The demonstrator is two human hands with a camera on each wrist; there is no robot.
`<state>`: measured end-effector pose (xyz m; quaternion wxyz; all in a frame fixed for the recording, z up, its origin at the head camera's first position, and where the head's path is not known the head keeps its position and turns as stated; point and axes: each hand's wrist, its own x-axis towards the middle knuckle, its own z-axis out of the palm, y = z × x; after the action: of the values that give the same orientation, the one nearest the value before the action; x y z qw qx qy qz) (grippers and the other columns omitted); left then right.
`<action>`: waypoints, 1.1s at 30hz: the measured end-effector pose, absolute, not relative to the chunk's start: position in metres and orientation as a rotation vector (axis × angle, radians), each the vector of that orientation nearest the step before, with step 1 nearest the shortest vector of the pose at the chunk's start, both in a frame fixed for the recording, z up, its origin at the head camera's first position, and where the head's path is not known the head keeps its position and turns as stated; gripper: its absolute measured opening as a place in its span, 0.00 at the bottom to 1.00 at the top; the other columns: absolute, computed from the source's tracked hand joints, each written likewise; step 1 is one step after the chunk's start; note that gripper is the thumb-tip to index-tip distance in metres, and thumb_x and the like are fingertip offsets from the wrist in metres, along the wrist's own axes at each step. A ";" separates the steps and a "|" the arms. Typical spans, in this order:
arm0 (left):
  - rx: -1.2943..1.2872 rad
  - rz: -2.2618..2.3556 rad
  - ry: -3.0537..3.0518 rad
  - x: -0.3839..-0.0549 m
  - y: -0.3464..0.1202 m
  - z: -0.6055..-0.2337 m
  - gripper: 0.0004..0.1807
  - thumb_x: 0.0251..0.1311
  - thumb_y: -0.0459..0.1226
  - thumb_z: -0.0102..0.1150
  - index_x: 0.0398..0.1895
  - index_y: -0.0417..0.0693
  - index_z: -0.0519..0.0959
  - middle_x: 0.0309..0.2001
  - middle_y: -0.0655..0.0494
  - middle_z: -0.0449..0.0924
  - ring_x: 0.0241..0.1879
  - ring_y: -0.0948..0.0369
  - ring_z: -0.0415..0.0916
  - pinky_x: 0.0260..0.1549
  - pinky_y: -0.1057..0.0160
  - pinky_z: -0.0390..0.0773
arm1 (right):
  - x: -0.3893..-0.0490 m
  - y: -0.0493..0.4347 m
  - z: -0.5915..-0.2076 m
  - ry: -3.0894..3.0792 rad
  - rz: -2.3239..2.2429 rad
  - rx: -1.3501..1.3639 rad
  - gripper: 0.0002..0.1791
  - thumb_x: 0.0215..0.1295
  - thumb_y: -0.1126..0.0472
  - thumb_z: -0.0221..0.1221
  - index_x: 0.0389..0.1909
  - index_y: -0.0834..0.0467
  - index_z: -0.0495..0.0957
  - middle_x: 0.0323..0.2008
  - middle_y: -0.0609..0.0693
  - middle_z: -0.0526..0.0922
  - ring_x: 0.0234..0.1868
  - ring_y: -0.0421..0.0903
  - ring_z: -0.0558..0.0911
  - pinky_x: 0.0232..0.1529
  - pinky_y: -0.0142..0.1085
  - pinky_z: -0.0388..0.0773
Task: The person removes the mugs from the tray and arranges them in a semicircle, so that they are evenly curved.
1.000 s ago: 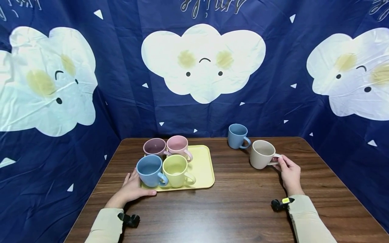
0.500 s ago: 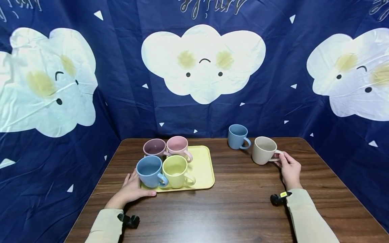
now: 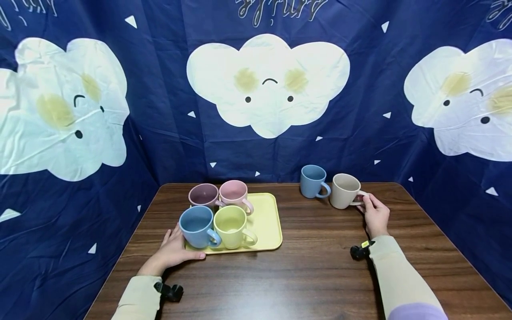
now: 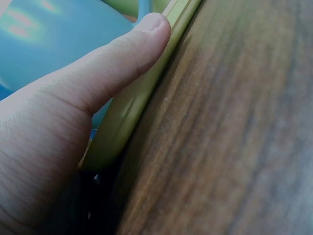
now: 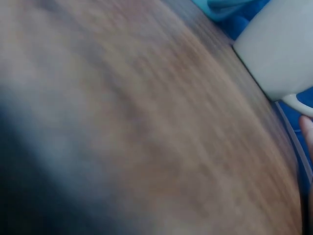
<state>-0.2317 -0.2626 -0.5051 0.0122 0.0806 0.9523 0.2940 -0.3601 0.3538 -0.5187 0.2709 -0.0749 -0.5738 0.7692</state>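
Beige mug (image 3: 344, 192): now nearer the far edge of the table (image 3: 304, 275), almost level with the far blue mug (image 3: 310, 182)
Right hand (image 3: 376, 215): has travelled away from the person with it
Right sleeve (image 3: 400, 271): extends farther forward, a lavender section (image 3: 418, 312) newly visible at the head view's bottom edge

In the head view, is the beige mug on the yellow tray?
No, the beige mug is to the right of the yellow tray, its handle pinched by the right hand.
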 end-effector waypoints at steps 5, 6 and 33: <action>0.251 0.918 2.976 -0.232 -0.263 -0.506 0.72 0.39 0.60 0.78 0.78 0.30 0.47 0.77 0.26 0.46 0.77 0.32 0.36 0.67 0.25 0.36 | -0.369 0.354 -0.515 -1.599 2.084 -0.221 0.20 0.72 0.67 0.58 0.60 0.74 0.76 0.32 0.44 0.87 0.37 0.37 0.86 0.39 0.30 0.84; 0.249 0.919 2.976 -0.232 -0.263 -0.506 0.72 0.39 0.60 0.78 0.78 0.30 0.46 0.77 0.27 0.46 0.77 0.32 0.36 0.67 0.26 0.36 | -0.371 0.354 -0.514 -1.610 2.091 -0.224 0.22 0.72 0.67 0.58 0.62 0.75 0.74 0.33 0.43 0.87 0.38 0.37 0.86 0.40 0.30 0.84; 0.267 0.936 2.988 -0.233 -0.264 -0.510 0.72 0.38 0.61 0.78 0.78 0.31 0.48 0.76 0.26 0.48 0.76 0.31 0.36 0.67 0.26 0.35 | -0.388 0.355 -0.493 -1.967 2.044 -0.186 0.25 0.77 0.62 0.52 0.69 0.71 0.67 0.40 0.38 0.84 0.40 0.31 0.83 0.48 0.31 0.82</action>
<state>-0.2332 -0.2643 -0.5103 -0.0006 0.0851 0.9509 0.2977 -0.3882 0.3555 -0.4932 0.1487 -0.0648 -0.6842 0.7110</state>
